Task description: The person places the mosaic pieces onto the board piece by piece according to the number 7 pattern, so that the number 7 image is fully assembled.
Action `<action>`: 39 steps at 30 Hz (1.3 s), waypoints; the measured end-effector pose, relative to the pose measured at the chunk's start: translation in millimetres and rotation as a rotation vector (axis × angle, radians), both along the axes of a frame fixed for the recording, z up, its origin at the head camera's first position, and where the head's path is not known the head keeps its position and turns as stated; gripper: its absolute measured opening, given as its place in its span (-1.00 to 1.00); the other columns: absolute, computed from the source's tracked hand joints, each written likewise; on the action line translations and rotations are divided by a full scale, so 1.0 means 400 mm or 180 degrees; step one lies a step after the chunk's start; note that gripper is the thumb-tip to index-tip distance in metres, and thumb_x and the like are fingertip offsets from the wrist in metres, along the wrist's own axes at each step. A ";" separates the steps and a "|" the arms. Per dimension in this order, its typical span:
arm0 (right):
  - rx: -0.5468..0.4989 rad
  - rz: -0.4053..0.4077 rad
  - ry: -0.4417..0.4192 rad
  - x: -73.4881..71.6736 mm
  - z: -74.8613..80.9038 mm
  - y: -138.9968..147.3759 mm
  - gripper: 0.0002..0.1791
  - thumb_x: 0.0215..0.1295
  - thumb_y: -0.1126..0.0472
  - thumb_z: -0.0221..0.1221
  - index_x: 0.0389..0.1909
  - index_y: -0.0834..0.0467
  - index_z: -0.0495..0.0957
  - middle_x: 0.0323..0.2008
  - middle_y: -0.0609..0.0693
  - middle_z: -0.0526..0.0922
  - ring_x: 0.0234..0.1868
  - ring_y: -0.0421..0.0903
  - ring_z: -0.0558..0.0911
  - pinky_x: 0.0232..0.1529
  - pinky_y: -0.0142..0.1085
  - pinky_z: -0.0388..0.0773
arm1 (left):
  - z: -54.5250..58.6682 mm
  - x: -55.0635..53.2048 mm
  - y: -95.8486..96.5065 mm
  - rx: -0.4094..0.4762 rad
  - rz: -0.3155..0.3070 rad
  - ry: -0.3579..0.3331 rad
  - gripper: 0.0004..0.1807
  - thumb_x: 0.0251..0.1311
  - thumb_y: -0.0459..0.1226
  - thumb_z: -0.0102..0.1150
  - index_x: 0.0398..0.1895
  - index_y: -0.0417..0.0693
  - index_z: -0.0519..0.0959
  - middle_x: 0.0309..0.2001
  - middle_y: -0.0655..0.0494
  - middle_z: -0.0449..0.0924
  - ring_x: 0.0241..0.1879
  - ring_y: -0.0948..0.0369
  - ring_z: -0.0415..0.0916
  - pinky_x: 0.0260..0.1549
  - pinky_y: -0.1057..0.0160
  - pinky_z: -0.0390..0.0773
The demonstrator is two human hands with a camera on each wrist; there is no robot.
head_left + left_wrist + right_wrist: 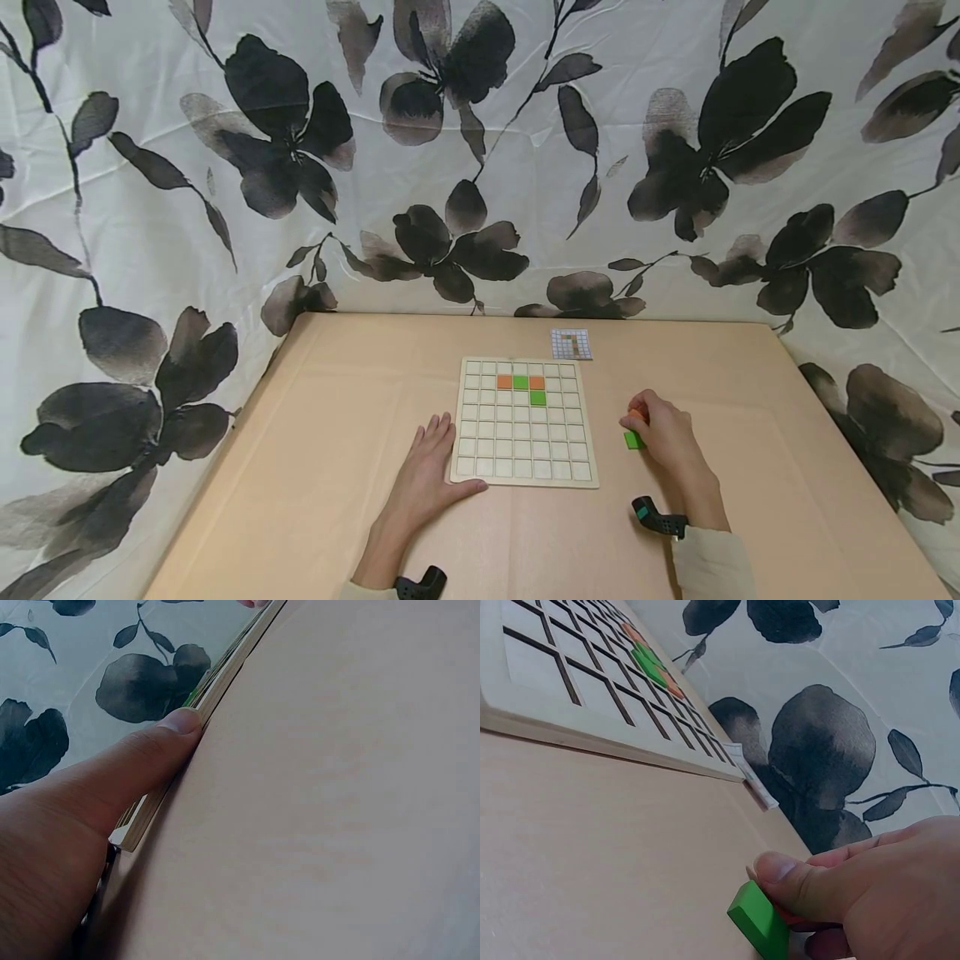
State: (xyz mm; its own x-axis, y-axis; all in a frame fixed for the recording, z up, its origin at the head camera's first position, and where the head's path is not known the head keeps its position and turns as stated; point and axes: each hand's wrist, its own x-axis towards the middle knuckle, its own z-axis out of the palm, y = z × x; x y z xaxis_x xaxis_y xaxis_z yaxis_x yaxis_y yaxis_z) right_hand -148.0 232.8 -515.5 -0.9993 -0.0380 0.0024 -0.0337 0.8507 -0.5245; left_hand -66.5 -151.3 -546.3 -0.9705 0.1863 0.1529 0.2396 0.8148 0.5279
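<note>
A pale wooden grid board (525,425) lies flat, with two orange tiles and two green tiles (537,398) in its upper cells. My left hand (429,471) is at the board's lower left corner, fingers extended along the left side. Its thumb (161,742) touches the board's front edge. To the right of the board, my right hand (667,433) pinches an orange tile (636,414), mostly hidden by the fingers. A loose green tile (759,919) is right by that thumb; whether the hand touches it I cannot tell.
Behind the board lies a small pattern card (572,343) with a printed grid. The light wooden table (360,392) ends at a white floral cloth (480,167) hanging at the back and sides. Each wrist wears a black band (660,518).
</note>
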 end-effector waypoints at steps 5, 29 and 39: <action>-0.0010 0.0011 0.0031 -0.001 -0.004 -0.006 -0.69 0.31 0.13 0.31 -0.07 0.21 0.49 -0.30 0.07 0.66 -0.27 0.01 0.53 -0.11 -0.11 0.23 | -0.003 0.001 0.000 0.0001 0.0009 0.0017 0.21 -0.12 0.34 0.40 0.47 -0.27 0.28 0.52 -0.22 0.18 0.58 -0.10 0.02 0.62 -0.08 -0.03; -0.0254 0.0147 0.0192 0.005 0.009 -0.035 -0.68 0.40 0.18 0.23 0.08 0.24 0.51 -0.07 0.17 0.63 -0.13 0.05 0.57 -0.03 0.02 0.67 | -0.007 0.000 -0.001 -0.0029 0.0009 0.0024 0.21 -0.12 0.35 0.39 0.48 -0.25 0.27 0.53 -0.20 0.17 0.58 -0.09 0.02 0.62 -0.08 -0.02; -0.0296 0.0161 0.0244 0.002 0.013 -0.043 -0.68 0.42 0.21 0.20 0.12 0.22 0.51 -0.05 0.16 0.62 -0.09 0.05 0.58 0.02 0.02 0.66 | -0.006 0.000 0.001 -0.0023 0.0024 0.0013 0.21 -0.12 0.35 0.39 0.48 -0.25 0.27 0.53 -0.19 0.17 0.58 -0.08 0.01 0.62 -0.07 -0.02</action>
